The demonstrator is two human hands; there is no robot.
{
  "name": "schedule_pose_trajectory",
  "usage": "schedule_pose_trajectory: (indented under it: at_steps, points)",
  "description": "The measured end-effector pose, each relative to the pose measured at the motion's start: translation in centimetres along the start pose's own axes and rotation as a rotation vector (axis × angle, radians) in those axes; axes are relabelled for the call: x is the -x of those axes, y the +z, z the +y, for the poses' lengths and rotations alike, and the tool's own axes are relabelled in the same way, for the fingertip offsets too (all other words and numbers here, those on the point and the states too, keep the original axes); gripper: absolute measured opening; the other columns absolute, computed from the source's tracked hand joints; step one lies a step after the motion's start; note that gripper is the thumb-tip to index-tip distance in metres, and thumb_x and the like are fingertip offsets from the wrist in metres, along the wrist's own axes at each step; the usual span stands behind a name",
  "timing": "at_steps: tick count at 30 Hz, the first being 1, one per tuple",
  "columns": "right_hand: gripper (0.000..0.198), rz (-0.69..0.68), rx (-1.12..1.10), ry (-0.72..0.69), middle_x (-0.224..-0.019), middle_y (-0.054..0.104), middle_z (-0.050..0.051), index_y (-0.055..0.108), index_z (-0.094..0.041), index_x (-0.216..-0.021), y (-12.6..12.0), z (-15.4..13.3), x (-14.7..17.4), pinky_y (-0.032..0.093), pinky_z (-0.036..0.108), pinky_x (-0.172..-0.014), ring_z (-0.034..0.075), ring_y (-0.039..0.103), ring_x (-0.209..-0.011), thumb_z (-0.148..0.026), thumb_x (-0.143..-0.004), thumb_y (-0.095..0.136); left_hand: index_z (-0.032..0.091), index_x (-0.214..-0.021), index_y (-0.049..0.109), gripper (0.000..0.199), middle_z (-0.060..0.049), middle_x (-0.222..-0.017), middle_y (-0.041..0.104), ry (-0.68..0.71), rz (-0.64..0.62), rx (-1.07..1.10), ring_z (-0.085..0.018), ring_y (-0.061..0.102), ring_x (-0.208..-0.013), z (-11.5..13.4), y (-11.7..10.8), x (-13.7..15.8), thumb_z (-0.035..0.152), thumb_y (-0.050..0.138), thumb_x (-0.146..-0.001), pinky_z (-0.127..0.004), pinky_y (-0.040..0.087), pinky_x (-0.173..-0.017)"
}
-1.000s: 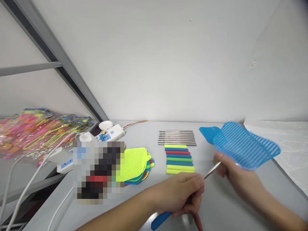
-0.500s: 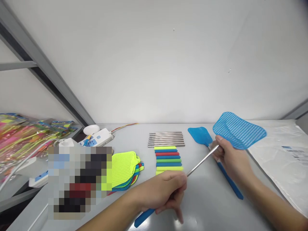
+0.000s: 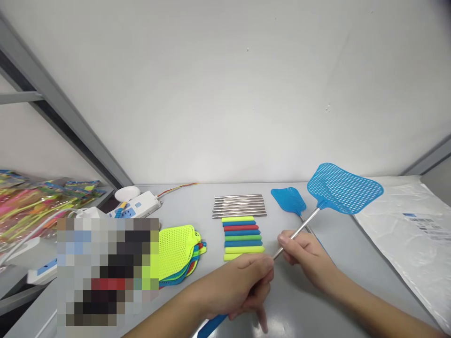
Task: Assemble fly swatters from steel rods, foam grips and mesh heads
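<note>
Held across in front of me is a fly swatter [image 3: 347,188] with a blue perforated head, a silver metal shaft and a blue handle. My left hand [image 3: 244,286] is wrapped round it where shaft and handle meet; the handle pokes out below the palm. Further up the shaft, my right hand [image 3: 306,253] pinches the metal between thumb and fingers. Behind that hand a second blue fly swatter [image 3: 289,200] lies on the table, its handle mostly covered. Nearest my left hand are coloured handles [image 3: 243,238] in a row: yellow, blue, red and green.
Metal rods [image 3: 239,206] lie side by side behind the handles. Stacked swatter heads [image 3: 176,251], yellow on top, are at left, beside a pixelated patch. Further left are a power strip [image 3: 137,206] and bagged colourful items [image 3: 38,202]. A white plastic bag [image 3: 398,234] covers the right side.
My right hand has slid down the shaft from near the swatter head toward my left hand, uncovering the joint. My left hand keeps its grip. The view has shifted slightly.
</note>
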State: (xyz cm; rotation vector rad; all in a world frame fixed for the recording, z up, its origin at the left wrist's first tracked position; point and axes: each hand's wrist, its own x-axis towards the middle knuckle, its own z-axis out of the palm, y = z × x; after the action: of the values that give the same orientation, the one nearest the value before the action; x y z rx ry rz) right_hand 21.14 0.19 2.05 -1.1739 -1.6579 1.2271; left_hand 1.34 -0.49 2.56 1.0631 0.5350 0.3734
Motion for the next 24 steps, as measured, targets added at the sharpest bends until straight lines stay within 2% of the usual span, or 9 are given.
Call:
schedule_pose_trajectory:
  at_steps: [9,17,21,24]
  points:
    - [0.057,0.247,-0.051,-0.022,-0.053,0.031,-0.002,0.041,-0.021,-0.046,-3.5,0.2,-1.0,0.023,0.031,-0.053,0.014,0.029,-0.055,-0.053,-0.093,0.047,0.022,-0.073,0.041,0.034,0.011,-0.037,0.034,-0.058,0.002,-0.09,-0.006,0.022,-0.031,1.1,-0.5,0.5,0.045,0.032,-0.097,-0.027,0.049,-0.055]
    - [0.053,0.522,-0.202,-0.067,-0.053,0.03,-0.003,0.04,-0.021,-0.048,-7.0,0.0,-1.8,0.025,0.031,-0.052,0.013,0.03,-0.054,-0.048,-0.091,0.055,0.022,-0.073,0.04,0.034,0.011,-0.038,0.033,-0.071,-0.036,-0.15,-0.007,0.022,-0.032,1.7,-1.1,0.8,0.042,0.031,-0.098,-0.026,0.049,-0.054]
    - [0.05,0.55,-0.204,-0.104,-0.054,0.032,-0.003,0.041,-0.022,-0.05,-7.0,0.1,-2.0,0.026,0.031,-0.052,0.014,0.032,-0.054,-0.048,-0.091,0.055,0.021,-0.071,0.04,0.035,0.011,-0.039,0.031,-0.068,-0.052,-0.175,-0.006,0.022,-0.032,1.8,-1.5,1.1,0.041,0.032,-0.099,-0.026,0.049,-0.055]
    - [0.049,0.542,-0.25,-0.088,-0.054,0.029,-0.004,0.039,-0.022,-0.054,-5.6,0.8,-2.2,0.026,0.03,-0.052,0.013,0.031,-0.053,-0.049,-0.093,0.051,0.021,-0.07,0.041,0.036,0.012,-0.039,0.031,-0.064,-0.026,-0.152,-0.006,0.022,-0.031,1.5,-1.8,1.1,0.043,0.034,-0.098,-0.027,0.049,-0.055]
